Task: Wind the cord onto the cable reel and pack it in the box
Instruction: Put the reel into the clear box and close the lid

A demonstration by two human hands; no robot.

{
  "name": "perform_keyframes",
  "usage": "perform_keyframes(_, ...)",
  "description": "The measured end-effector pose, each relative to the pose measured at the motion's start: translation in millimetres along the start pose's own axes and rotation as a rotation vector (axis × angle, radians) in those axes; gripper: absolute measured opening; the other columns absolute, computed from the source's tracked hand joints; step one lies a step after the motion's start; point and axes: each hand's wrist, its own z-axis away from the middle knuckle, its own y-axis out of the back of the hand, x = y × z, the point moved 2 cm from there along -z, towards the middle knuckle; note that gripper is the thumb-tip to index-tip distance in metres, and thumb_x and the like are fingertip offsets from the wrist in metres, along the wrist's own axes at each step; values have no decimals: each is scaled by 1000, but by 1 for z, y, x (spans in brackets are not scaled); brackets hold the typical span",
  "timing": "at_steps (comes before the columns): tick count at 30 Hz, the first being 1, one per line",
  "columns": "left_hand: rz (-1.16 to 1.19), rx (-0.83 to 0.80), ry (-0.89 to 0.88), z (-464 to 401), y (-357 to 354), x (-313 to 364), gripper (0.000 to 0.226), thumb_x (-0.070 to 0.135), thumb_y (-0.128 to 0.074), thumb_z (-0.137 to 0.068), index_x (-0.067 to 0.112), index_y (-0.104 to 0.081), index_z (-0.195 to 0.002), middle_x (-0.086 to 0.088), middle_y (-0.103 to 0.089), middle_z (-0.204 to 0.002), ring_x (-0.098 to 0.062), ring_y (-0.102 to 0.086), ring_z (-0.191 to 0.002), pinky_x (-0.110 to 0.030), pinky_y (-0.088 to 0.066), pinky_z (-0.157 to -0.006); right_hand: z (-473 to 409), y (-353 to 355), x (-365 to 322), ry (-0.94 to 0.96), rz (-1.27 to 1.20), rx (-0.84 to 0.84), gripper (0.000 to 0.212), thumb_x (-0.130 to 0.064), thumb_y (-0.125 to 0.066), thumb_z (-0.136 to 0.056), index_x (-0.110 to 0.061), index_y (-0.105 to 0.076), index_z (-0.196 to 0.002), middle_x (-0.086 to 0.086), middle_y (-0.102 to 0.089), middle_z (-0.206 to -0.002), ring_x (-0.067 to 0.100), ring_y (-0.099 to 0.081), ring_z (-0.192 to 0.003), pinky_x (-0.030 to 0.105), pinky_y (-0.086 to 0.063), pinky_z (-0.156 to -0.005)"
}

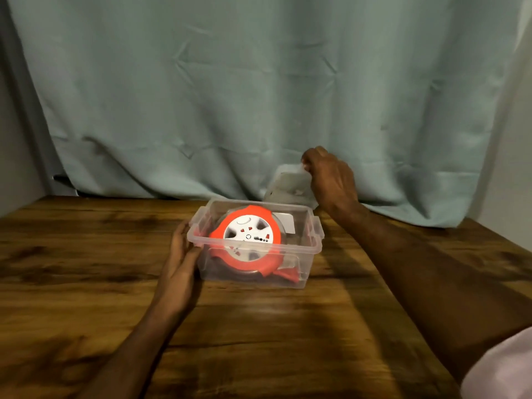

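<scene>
An orange and white cable reel (249, 234) lies tilted inside a clear plastic box (312, 249) in the middle of the wooden table. Dark cord shows wound under the reel's orange rim. My left hand (181, 254) rests flat against the box's left wall, fingers together. Behind the box, my right hand (328, 175) grips the top edge of the clear lid (288, 185), which stands tilted up on end against the curtain.
The wooden table (86, 269) stretches left, right and toward me around the box. A pale green curtain (230, 96) hangs right behind the table's far edge. A pink sleeve (501, 370) shows at the bottom right.
</scene>
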Motion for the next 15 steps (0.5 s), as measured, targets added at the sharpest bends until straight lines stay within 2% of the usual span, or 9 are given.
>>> perform_keyframes(3,-99,0,-29,7,2,5,66,33,-68,-90,50,-39,-146,8,-55,-149,-22,-54,-137,-57,-43,-110,-12,13,-18,-29,-109,119,13,-15,-57,-101,-17,-64,-113,8,-68,-117,33,-67,-95,36,-46,-74)
perform_keyframes(6,-431,30,-64,17,-2,10,73,52,-77,-82,63,-35,-141,19,-53,-146,-8,-58,-128,-45,-58,-97,-18,29,-31,-176,-249,231,16,-26,-53,-106,-19,-65,-113,5,-69,-118,32,-66,-98,39,-49,-79)
perform_keyframes(8,-545,91,-98,20,-2,13,64,55,-77,-81,66,-39,-131,22,-53,-139,-8,-61,-121,-43,-61,-88,-18,35,-36,-303,-360,274,16,-26,-56,-106,-18,-67,-115,4,-72,-118,28,-67,-102,42,-53,-84)
perform_keyframes(11,-717,130,-196,22,-3,17,57,61,-76,-78,57,-45,-126,26,-54,-123,-3,-62,-108,-40,-63,-77,-15,36,-44,-494,-560,276,18,-24,-58,-105,-15,-69,-116,6,-73,-118,26,-67,-104,39,-55,-89)
perform_keyframes(15,-681,205,-152,26,-2,18,80,72,-79,-65,61,-32,-129,31,-62,-116,2,-67,-99,-37,-63,-74,-9,29,-41,-742,-706,173,21,-19,-57,-105,-9,-73,-114,11,-74,-113,29,-70,-101,43,-59,-92)
